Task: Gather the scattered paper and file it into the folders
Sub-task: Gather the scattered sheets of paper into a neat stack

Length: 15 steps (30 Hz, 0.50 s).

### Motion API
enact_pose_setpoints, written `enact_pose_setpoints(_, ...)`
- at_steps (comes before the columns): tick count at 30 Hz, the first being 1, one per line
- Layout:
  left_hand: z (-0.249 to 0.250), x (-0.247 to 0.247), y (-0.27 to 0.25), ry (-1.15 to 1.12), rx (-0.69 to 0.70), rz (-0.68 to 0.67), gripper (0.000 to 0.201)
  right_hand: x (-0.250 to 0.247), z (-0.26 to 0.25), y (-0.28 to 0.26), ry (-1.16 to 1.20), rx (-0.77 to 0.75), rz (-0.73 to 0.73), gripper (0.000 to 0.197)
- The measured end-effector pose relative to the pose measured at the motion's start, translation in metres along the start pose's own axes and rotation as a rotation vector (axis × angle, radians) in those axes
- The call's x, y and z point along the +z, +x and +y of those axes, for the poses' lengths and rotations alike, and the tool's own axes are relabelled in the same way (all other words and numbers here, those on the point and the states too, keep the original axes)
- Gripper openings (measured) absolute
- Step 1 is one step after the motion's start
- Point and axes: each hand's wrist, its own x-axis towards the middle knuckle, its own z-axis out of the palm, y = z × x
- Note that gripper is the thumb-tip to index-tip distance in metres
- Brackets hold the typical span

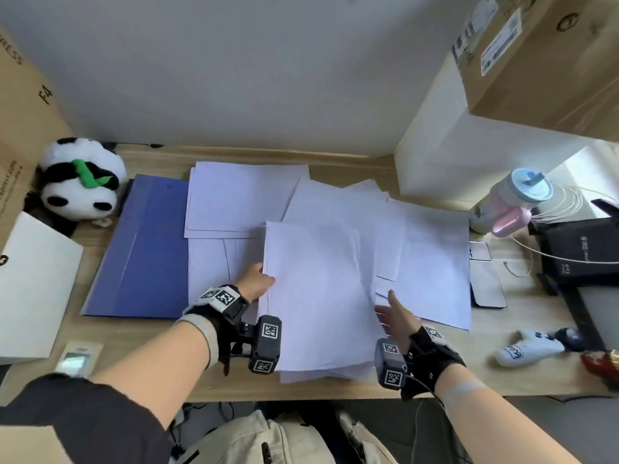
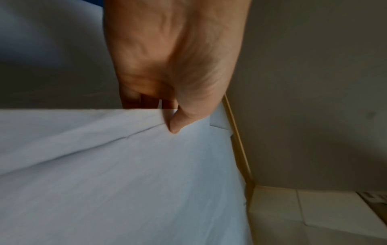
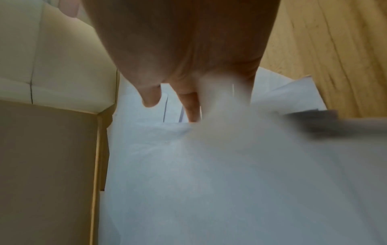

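A person stands at a wooden desk (image 1: 335, 391) strewn with white paper. Their left hand (image 1: 256, 281) pinches the left edge of a stack (image 1: 318, 296) lying in front of them: in the left wrist view the thumb (image 2: 178, 122) presses on top of the sheets and the other fingers are tucked beneath. The right hand (image 1: 393, 313) lies at the stack's right edge with fingers fairly straight; its wrist view is blurred, so whether it grips any sheet is hard to tell, though it looks loose.

More loose sheets (image 1: 244, 199) fan out behind and to the right, overlapping one another. A blue folder (image 1: 140, 249) lies flat to the left, partly under paper, beside a plush panda (image 1: 82, 182).

The paper is probably light, floppy and slick, so sheets may slide apart or crease if lifted by one corner. It would be safer to square the stack between both hands and hold it along opposite long edges, thumbs on top.
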Motion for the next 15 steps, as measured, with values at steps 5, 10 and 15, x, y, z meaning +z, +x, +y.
enact_pose_setpoints(5, -0.018, -0.002, 0.012, -0.046, -0.146, -0.127, 0.046, 0.018, -0.004, 0.004, -0.112, -0.048, -0.010, 0.033)
enact_pose_setpoints(10, -0.015, -0.017, 0.016, -0.156, -0.173, -0.162, 0.024, 0.031, -0.003, 0.011, -0.272, -0.107, 0.023, 0.034)
enact_pose_setpoints(15, -0.016, -0.048, 0.029, -0.435, -0.099, 0.112, 0.024, 0.036, -0.014, 0.001, -0.442, -0.328, 0.148, 0.014)
